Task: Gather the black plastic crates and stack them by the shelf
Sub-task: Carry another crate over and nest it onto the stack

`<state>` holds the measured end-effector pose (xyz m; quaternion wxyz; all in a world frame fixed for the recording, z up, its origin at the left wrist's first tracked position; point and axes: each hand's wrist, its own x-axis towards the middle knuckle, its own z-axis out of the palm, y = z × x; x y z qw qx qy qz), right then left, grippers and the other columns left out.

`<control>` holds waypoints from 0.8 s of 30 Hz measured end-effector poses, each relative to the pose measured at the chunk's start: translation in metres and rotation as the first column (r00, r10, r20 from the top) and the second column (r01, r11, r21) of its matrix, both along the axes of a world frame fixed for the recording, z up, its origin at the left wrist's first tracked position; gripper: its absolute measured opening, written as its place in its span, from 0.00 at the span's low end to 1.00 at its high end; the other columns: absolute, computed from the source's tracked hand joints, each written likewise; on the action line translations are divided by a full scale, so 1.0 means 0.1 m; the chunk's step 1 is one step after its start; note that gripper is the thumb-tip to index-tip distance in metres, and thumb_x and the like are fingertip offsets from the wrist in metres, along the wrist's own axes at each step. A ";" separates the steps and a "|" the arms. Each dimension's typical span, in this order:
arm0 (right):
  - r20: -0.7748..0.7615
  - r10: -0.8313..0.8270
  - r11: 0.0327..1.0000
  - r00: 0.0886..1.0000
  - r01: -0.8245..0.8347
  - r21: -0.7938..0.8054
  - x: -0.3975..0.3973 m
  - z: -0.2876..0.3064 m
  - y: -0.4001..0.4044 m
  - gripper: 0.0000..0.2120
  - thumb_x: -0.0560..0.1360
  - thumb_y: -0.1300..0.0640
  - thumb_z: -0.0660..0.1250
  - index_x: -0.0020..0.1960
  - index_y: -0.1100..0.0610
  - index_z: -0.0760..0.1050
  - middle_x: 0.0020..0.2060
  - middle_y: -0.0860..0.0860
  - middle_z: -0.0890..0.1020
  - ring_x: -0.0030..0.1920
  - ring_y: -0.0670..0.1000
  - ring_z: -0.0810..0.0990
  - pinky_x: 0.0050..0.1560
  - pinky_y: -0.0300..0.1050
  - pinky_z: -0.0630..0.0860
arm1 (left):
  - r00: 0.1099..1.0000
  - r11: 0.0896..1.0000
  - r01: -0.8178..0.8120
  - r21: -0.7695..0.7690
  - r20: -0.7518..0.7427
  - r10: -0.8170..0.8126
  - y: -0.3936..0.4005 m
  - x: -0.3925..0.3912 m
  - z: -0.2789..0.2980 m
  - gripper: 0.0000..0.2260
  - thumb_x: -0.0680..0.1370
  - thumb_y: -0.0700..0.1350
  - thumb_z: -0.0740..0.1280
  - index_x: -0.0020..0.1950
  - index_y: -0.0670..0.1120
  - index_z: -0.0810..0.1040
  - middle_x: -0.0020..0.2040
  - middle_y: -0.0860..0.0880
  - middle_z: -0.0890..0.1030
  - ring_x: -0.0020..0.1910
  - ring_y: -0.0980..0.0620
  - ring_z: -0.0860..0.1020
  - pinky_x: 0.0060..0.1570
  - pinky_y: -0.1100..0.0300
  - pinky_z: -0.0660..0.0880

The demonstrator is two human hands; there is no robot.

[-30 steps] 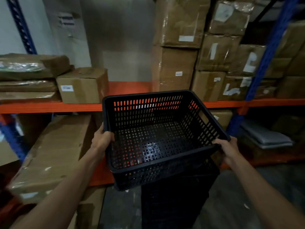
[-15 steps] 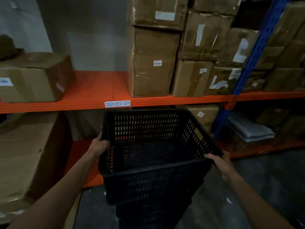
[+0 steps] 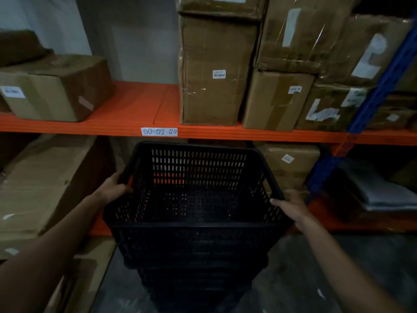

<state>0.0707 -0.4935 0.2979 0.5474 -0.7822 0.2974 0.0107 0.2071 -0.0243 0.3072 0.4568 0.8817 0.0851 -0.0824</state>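
While a second ago the black crate (image 3: pixel 194 188) was held up in front of the orange shelf beam (image 3: pixel 225 132), it now sits lower, its rim below that beam and its body sunk toward the stack of black crates (image 3: pixel 194 279) standing on the floor (image 3: pixel 316 279) just in front of the shelf. Its base appears to have entered the top of the stack, though the dark plastic makes it hard to tell whether it is fully seated or only partly nested. I judge that this crate is nearly placed, and what remains for it is a final push down and a release, after which any other crates would need fetching. The left hand (image 3: pixel 112 188) grips the left rim, thumb over the top edge and fingers curled round the outside, so it is clamped on the crate. The right hand (image 3: pixel 291 204) holds the right rim near the front corner, thumb lying along the top edge; its fingers are hidden behind the wall, but it reads as closed on the rim. Both arms reach forward and down, the crate level between them. Cardboard boxes (image 3: pixel 214 71) fill the shelf above, and a white label (image 3: pixel 159 132) is stuck on the beam directly over the crate. More boxes stand on the lower level to the left (image 3: pixel 45 184).
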 end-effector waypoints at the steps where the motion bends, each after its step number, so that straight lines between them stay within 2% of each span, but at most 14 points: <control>1: -0.028 0.043 0.999 0.999 -0.044 -0.027 0.08 -0.01 -0.02 0.06 0.76 0.57 0.69 0.52 0.55 0.74 0.47 0.50 0.75 0.42 0.47 0.75 0.39 0.45 0.72 | 1.000 1.000 0.007 0.010 -0.019 -0.007 0.02 0.00 -0.02 0.27 0.73 0.31 0.67 0.71 0.41 0.68 0.57 0.41 0.78 0.46 0.46 0.79 0.39 0.54 0.77; 3: -0.057 0.084 0.993 0.995 -0.088 -0.073 0.17 -0.06 -0.06 0.10 0.77 0.63 0.64 0.58 0.58 0.69 0.47 0.52 0.73 0.44 0.50 0.73 0.38 0.45 0.69 | 0.999 0.998 0.020 0.063 -0.028 -0.019 0.02 -0.02 -0.06 0.26 0.73 0.32 0.67 0.70 0.39 0.66 0.60 0.36 0.77 0.54 0.39 0.78 0.51 0.46 0.78; 5: -0.069 0.086 0.991 0.994 -0.093 -0.095 0.19 -0.10 -0.09 0.08 0.78 0.65 0.60 0.56 0.58 0.69 0.48 0.54 0.73 0.46 0.53 0.73 0.39 0.47 0.68 | 1.000 0.992 -0.001 0.127 -0.023 0.004 -0.03 -0.04 -0.04 0.26 0.74 0.34 0.67 0.71 0.39 0.65 0.62 0.34 0.76 0.59 0.37 0.77 0.57 0.45 0.75; 7: -0.089 0.109 0.987 0.990 -0.118 -0.106 0.23 -0.08 -0.13 0.05 0.78 0.63 0.61 0.52 0.57 0.70 0.48 0.55 0.74 0.45 0.53 0.74 0.37 0.46 0.68 | 0.999 0.981 -0.008 0.193 -0.051 0.018 -0.11 -0.05 0.04 0.28 0.74 0.37 0.68 0.72 0.40 0.63 0.63 0.33 0.75 0.61 0.36 0.76 0.60 0.46 0.74; 11: -0.097 0.122 0.969 0.988 -0.139 -0.204 0.30 -0.04 -0.13 0.06 0.77 0.57 0.66 0.53 0.56 0.74 0.48 0.55 0.78 0.49 0.56 0.78 0.39 0.47 0.70 | 0.997 0.947 -0.038 0.318 -0.045 0.055 -0.20 -0.14 0.08 0.32 0.75 0.40 0.66 0.77 0.44 0.57 0.65 0.33 0.74 0.63 0.34 0.75 0.56 0.50 0.73; 15: -0.040 0.077 0.973 0.996 -0.084 -0.217 0.27 -0.06 -0.15 0.02 0.77 0.59 0.65 0.48 0.56 0.76 0.47 0.56 0.79 0.44 0.53 0.77 0.36 0.45 0.69 | 0.999 0.970 -0.041 0.238 0.016 0.039 -0.17 -0.12 0.10 0.26 0.75 0.39 0.66 0.73 0.43 0.67 0.63 0.36 0.77 0.62 0.37 0.76 0.55 0.52 0.74; 18: -0.020 0.052 0.968 0.998 -0.056 -0.244 0.24 0.00 -0.22 0.02 0.76 0.59 0.67 0.46 0.56 0.78 0.44 0.55 0.81 0.43 0.53 0.79 0.34 0.45 0.70 | 0.999 0.984 -0.024 0.178 0.049 0.016 -0.19 -0.06 0.16 0.22 0.75 0.40 0.66 0.70 0.45 0.71 0.58 0.37 0.80 0.57 0.38 0.79 0.47 0.56 0.73; 21: 0.014 0.029 0.958 0.999 -0.024 -0.284 0.24 0.04 -0.28 0.03 0.74 0.60 0.67 0.42 0.55 0.77 0.41 0.55 0.81 0.41 0.53 0.79 0.34 0.45 0.70 | 0.997 0.986 -0.012 0.164 0.080 -0.002 -0.25 -0.02 0.17 0.21 0.75 0.40 0.67 0.68 0.44 0.72 0.58 0.37 0.80 0.58 0.39 0.79 0.49 0.57 0.73; 24: 0.020 0.024 0.951 1.000 -0.016 -0.307 0.26 0.06 -0.26 0.03 0.75 0.59 0.67 0.42 0.54 0.77 0.40 0.54 0.82 0.40 0.53 0.80 0.36 0.44 0.71 | 0.999 0.984 0.019 0.180 0.042 -0.027 -0.27 -0.03 0.11 0.22 0.75 0.38 0.66 0.69 0.43 0.69 0.61 0.36 0.78 0.60 0.38 0.77 0.52 0.56 0.72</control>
